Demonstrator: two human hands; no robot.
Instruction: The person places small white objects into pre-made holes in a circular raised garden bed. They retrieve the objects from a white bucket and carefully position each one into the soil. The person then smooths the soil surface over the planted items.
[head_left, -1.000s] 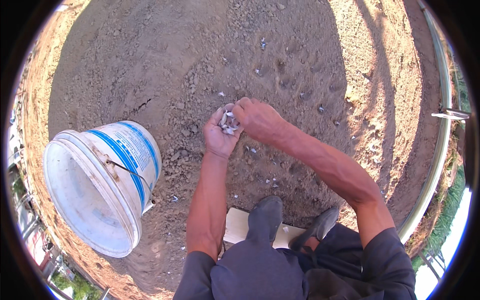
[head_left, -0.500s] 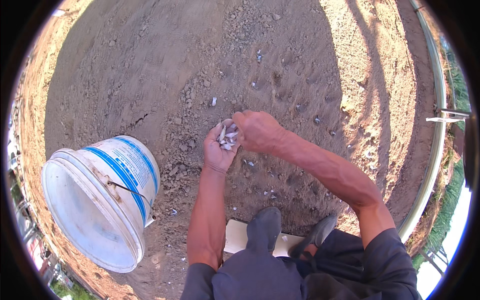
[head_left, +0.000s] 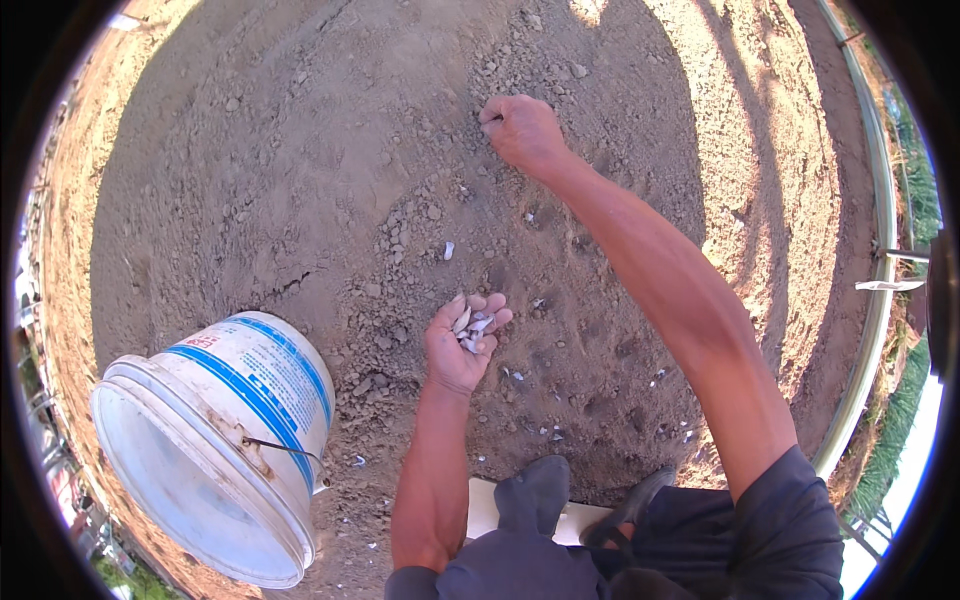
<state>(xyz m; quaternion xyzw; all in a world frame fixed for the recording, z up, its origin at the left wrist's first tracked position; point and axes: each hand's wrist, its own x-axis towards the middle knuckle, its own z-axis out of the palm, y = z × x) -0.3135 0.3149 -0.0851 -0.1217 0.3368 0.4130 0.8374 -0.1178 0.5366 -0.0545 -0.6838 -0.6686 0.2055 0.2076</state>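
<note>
Pieces (head_left: 476, 325) in L hand (head_left: 453, 358), bucket (head_left: 265, 375) to its L, R hand (head_left: 527, 133) fwd, soil (head_left: 240, 200) beneath.

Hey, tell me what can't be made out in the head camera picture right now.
All in the head view:
- Whether the right hand holds anything: its curled fingers hide it.
- The exact count of pale pieces in the left hand: they overlap.
- The bucket's base: its own wall hides it.
- Much of the pale board: shoes and clothing cover it.
- White specks on the soil: too small to identify.
</note>
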